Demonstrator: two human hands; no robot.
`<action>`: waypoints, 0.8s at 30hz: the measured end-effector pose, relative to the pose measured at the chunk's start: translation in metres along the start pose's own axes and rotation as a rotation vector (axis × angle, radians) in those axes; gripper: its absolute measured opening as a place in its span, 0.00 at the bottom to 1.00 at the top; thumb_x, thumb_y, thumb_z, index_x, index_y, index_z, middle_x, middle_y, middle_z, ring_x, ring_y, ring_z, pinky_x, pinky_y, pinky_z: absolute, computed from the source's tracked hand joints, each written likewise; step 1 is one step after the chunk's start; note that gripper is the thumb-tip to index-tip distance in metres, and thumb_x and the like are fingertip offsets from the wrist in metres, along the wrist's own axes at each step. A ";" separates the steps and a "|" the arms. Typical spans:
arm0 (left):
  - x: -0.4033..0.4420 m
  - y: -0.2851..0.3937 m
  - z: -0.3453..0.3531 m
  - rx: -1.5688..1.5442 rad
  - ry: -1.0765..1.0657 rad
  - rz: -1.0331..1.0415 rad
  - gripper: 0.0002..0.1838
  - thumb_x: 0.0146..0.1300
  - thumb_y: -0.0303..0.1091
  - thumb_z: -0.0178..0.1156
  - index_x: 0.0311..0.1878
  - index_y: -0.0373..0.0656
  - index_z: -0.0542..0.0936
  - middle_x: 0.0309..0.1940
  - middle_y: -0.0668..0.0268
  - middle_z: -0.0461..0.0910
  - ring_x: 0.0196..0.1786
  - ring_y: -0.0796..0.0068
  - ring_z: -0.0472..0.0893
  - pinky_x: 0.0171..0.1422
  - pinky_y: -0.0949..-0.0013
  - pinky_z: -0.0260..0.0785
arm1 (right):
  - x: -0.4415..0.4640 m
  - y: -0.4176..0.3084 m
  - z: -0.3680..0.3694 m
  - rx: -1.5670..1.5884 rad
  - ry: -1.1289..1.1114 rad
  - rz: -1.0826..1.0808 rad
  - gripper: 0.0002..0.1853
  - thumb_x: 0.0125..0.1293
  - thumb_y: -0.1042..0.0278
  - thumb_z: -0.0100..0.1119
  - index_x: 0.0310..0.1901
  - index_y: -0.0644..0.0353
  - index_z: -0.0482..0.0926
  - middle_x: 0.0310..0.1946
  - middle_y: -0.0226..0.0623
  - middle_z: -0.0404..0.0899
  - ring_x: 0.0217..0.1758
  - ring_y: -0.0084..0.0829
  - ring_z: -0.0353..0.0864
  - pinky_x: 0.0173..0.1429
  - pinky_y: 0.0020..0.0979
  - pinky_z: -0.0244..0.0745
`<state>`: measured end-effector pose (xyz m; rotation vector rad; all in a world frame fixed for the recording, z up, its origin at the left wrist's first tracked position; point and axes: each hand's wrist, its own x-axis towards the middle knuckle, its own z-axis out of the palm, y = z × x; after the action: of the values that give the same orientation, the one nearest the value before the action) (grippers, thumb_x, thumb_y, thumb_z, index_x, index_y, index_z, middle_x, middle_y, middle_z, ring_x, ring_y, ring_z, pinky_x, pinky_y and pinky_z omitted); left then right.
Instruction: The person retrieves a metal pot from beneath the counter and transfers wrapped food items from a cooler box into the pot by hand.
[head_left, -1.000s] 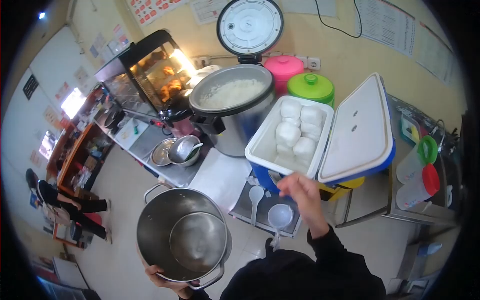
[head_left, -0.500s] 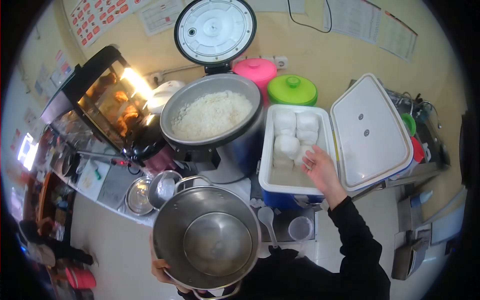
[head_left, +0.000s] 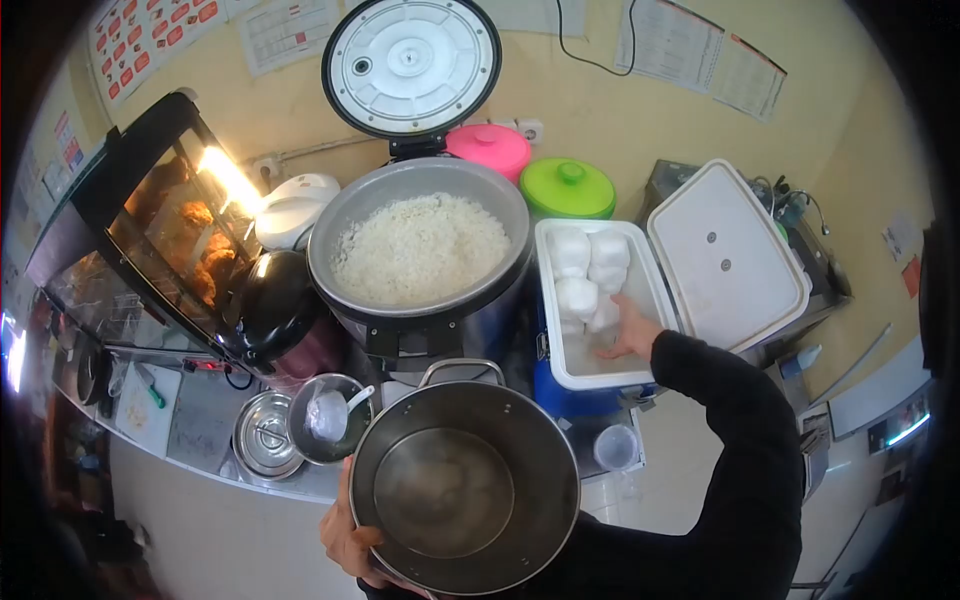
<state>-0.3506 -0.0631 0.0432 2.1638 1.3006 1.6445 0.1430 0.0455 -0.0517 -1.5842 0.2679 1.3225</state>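
Note:
A large empty steel pot (head_left: 444,492) with loop handles is tilted toward me. My left hand (head_left: 352,535) grips its left side, with the thumb over the rim. My right hand (head_left: 630,330) reaches inside the open white-and-blue cooler box (head_left: 553,352), fingers apart, beside several white wrapped bundles (head_left: 576,297). Its fingertips are at the right side of the nearest bundles; whether they touch, I cannot tell. Behind the pot stands a big rice cooker (head_left: 325,262), lid up, filled with cooked white rice (head_left: 425,250).
A lit glass cabinet with fried food (head_left: 205,245) stands left. In front are a steel lid (head_left: 268,435) and a bowl (head_left: 305,440) with a white spoon (head_left: 360,397). The cooler's lid (head_left: 728,255) hangs open rightward. A clear plastic cup (head_left: 615,447) sits near the counter edge.
My right hand has gone from above the cooler's edge down into it beside the bundles. The pot has shifted right in view, and the white paddle beside it is no longer visible.

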 end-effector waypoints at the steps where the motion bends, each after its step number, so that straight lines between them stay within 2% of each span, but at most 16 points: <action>1: -0.004 -0.009 0.000 -0.008 0.011 0.048 0.31 0.78 0.46 0.38 0.45 0.22 0.80 0.49 0.40 0.82 0.37 0.61 0.86 0.41 0.68 0.77 | 0.003 -0.001 0.001 -0.051 0.017 -0.012 0.40 0.59 0.40 0.58 0.70 0.43 0.57 0.70 0.41 0.50 0.69 0.54 0.54 0.62 0.62 0.62; 3: -0.007 -0.012 0.001 -0.050 0.054 0.082 0.25 0.72 0.43 0.44 0.38 0.24 0.76 0.48 0.39 0.82 0.33 0.62 0.85 0.35 0.71 0.75 | 0.021 0.007 0.004 -0.120 0.013 -0.033 0.43 0.58 0.34 0.54 0.72 0.41 0.55 0.72 0.39 0.50 0.70 0.53 0.53 0.65 0.64 0.58; 4: -0.005 -0.008 0.002 -0.082 0.081 0.071 0.20 0.67 0.40 0.49 0.29 0.29 0.72 0.48 0.38 0.81 0.30 0.62 0.84 0.31 0.72 0.72 | 0.037 0.011 0.001 -0.068 -0.057 -0.059 0.42 0.58 0.33 0.53 0.72 0.42 0.56 0.71 0.40 0.52 0.70 0.52 0.54 0.65 0.63 0.57; 6: -0.018 -0.016 0.000 -0.088 0.097 -0.020 0.17 0.60 0.38 0.54 0.22 0.35 0.67 0.49 0.37 0.81 0.27 0.66 0.82 0.27 0.73 0.68 | 0.057 0.007 -0.001 0.039 -0.201 -0.110 0.41 0.59 0.33 0.52 0.71 0.42 0.57 0.69 0.40 0.56 0.69 0.51 0.56 0.66 0.63 0.56; 7: -0.024 -0.020 0.000 -0.092 0.106 -0.066 0.17 0.56 0.38 0.56 0.18 0.38 0.65 0.49 0.36 0.81 0.26 0.67 0.81 0.25 0.74 0.66 | 0.060 0.005 0.003 0.097 -0.166 -0.103 0.41 0.59 0.33 0.51 0.70 0.44 0.58 0.69 0.41 0.57 0.69 0.49 0.56 0.66 0.62 0.55; 11: -0.031 -0.022 0.003 -0.082 0.110 -0.026 0.17 0.56 0.38 0.56 0.18 0.43 0.64 0.49 0.36 0.80 0.26 0.67 0.82 0.25 0.75 0.66 | 0.066 -0.007 0.000 0.286 -0.131 -0.016 0.37 0.60 0.36 0.52 0.67 0.46 0.61 0.67 0.43 0.60 0.68 0.47 0.58 0.65 0.59 0.58; 14: -0.026 -0.016 0.011 -0.070 0.158 0.022 0.15 0.56 0.38 0.57 0.18 0.45 0.66 0.50 0.37 0.80 0.26 0.67 0.81 0.25 0.75 0.66 | 0.065 -0.006 0.001 0.247 -0.192 0.008 0.35 0.61 0.38 0.53 0.66 0.46 0.62 0.66 0.42 0.59 0.66 0.49 0.60 0.63 0.58 0.60; 16: -0.027 -0.016 0.011 -0.065 0.164 0.019 0.15 0.56 0.39 0.57 0.19 0.46 0.66 0.50 0.37 0.80 0.26 0.67 0.81 0.25 0.76 0.66 | 0.015 0.012 0.008 -0.051 -0.276 -0.218 0.35 0.61 0.37 0.53 0.65 0.46 0.63 0.66 0.41 0.60 0.65 0.49 0.62 0.63 0.58 0.61; 17: -0.028 -0.016 0.011 -0.062 0.157 0.018 0.14 0.57 0.40 0.57 0.20 0.46 0.67 0.50 0.37 0.80 0.26 0.67 0.81 0.25 0.76 0.66 | -0.034 0.026 0.014 -0.312 -0.340 -0.442 0.35 0.61 0.36 0.54 0.65 0.45 0.64 0.66 0.41 0.60 0.64 0.49 0.63 0.63 0.58 0.61; 19: -0.028 -0.016 0.010 -0.026 0.133 0.014 0.14 0.58 0.40 0.56 0.21 0.47 0.67 0.50 0.36 0.80 0.26 0.67 0.82 0.26 0.76 0.66 | -0.052 0.033 0.033 -0.331 -0.389 -0.439 0.37 0.59 0.33 0.52 0.66 0.45 0.64 0.66 0.42 0.61 0.66 0.48 0.62 0.65 0.59 0.58; 21: -0.029 -0.015 0.009 0.031 0.094 0.005 0.14 0.59 0.40 0.55 0.22 0.46 0.67 0.50 0.36 0.80 0.26 0.65 0.82 0.27 0.76 0.67 | -0.017 0.026 0.056 0.156 -0.338 0.023 0.41 0.58 0.28 0.49 0.68 0.45 0.63 0.67 0.44 0.61 0.70 0.48 0.59 0.69 0.61 0.52; 24: -0.034 -0.015 0.010 0.003 0.103 -0.029 0.15 0.60 0.41 0.55 0.22 0.46 0.66 0.50 0.35 0.79 0.27 0.64 0.83 0.28 0.76 0.68 | 0.019 0.020 0.064 0.125 -0.310 -0.010 0.42 0.56 0.28 0.50 0.66 0.48 0.65 0.65 0.46 0.63 0.65 0.48 0.63 0.66 0.62 0.55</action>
<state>-0.3515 -0.0734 0.0062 2.0770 1.3545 1.7648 0.0975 0.0939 -0.0710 -1.2544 0.1467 1.4919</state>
